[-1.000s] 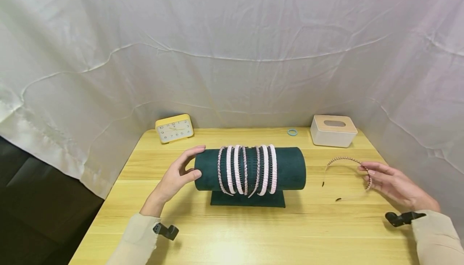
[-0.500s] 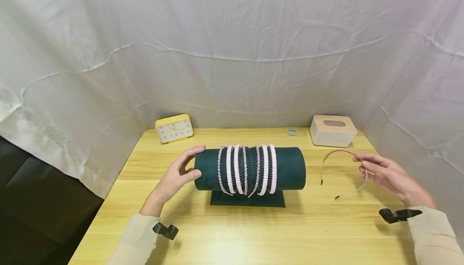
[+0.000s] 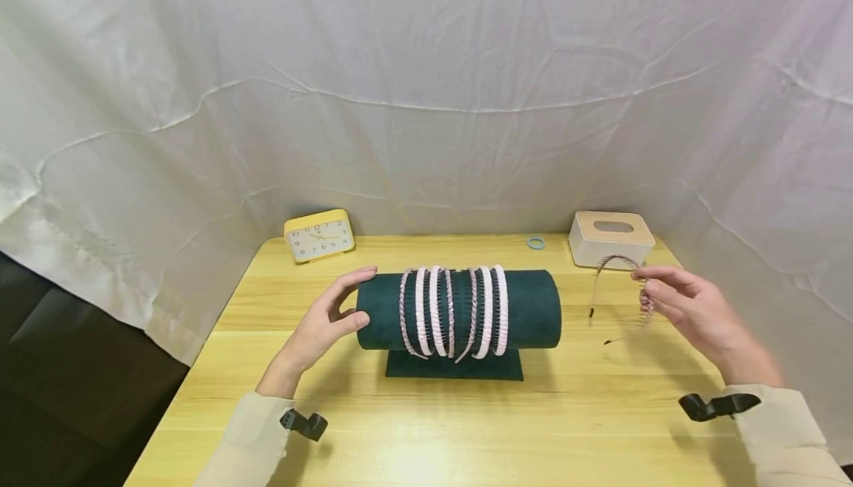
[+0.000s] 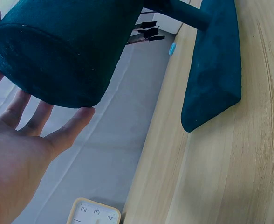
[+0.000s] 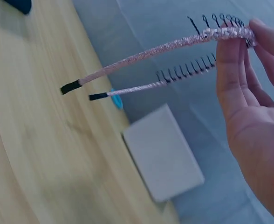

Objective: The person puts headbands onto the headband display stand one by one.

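Observation:
In the head view, a dark green velvety headband stand point(image 3: 540, 309), a horizontal roll on a flat base, bears several pink and mauve headbands point(image 3: 429, 317). At its left end my left hand point(image 3: 320, 328) grips the roll, thumb on the front and fingers over the top; the left wrist view has the fingertips spread round the end's edge. My right hand point(image 3: 696, 309) pinches a thin glittery pink headband point(image 5: 151, 53) between thumb and fingers, in the air right of the stand. Dark comb teeth and black-capped ends show on it in the right wrist view.
On the wooden table point(image 3: 413, 435), a yellow alarm clock point(image 3: 320, 237) stands at the back left. A blue ring point(image 3: 536, 243) lies at the back, beside a white tissue box point(image 3: 609, 243) with a wooden lid. Pale curtains point(image 3: 426, 139) close off the back and sides.
My right hand has moved left and upward with the glittery headband, turning it so the comb teeth show. The left hand keeps its place on the roll's end.

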Demonstrator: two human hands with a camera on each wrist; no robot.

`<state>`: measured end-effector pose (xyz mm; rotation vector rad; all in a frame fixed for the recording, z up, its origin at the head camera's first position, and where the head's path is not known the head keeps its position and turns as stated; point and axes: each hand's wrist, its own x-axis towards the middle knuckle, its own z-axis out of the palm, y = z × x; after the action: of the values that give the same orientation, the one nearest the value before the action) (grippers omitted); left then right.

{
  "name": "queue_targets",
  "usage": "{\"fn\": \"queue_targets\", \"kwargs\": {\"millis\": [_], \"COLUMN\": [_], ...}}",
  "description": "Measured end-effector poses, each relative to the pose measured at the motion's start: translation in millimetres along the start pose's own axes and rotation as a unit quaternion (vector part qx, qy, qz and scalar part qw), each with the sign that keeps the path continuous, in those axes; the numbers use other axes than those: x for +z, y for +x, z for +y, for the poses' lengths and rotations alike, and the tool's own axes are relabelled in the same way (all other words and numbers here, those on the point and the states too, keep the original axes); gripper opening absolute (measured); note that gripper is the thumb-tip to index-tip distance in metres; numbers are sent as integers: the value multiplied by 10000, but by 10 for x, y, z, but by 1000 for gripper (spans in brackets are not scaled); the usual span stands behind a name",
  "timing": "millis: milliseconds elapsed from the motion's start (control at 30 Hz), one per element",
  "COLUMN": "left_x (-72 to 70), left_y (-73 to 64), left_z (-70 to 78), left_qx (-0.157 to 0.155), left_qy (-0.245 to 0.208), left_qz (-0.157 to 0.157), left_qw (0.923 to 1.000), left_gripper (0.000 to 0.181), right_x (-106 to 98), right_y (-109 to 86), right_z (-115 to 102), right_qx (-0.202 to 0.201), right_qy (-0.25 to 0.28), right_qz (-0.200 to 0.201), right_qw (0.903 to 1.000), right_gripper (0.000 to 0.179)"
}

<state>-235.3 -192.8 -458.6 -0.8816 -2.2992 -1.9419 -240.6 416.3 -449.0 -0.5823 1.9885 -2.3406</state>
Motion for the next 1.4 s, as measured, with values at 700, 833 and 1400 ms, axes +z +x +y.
{"fn": "queue_targets", "kwargs": {"millis": [700,833,1400], "left_x": [11,12,13], "left_y": [3,3,3], "left_z": [6,2,12], "left_qx": [21,22,24], "left_qy": [-33,-39,-80], "left_qz": [16,18,7], "left_qw": [10000,10000,10000], "left_gripper": [63,63,63], "right_x": [1004,1122,1316], "right_y": [19,14,33], "right_z": [-266,-243,-185], "right_qx": [-710,-662,-452], "right_qy": [-1230,-1365,-1513], "right_qz": [-621,-678,-639], "right_qw": [9879,9861,9854], "right_gripper": [37,35,60]}}
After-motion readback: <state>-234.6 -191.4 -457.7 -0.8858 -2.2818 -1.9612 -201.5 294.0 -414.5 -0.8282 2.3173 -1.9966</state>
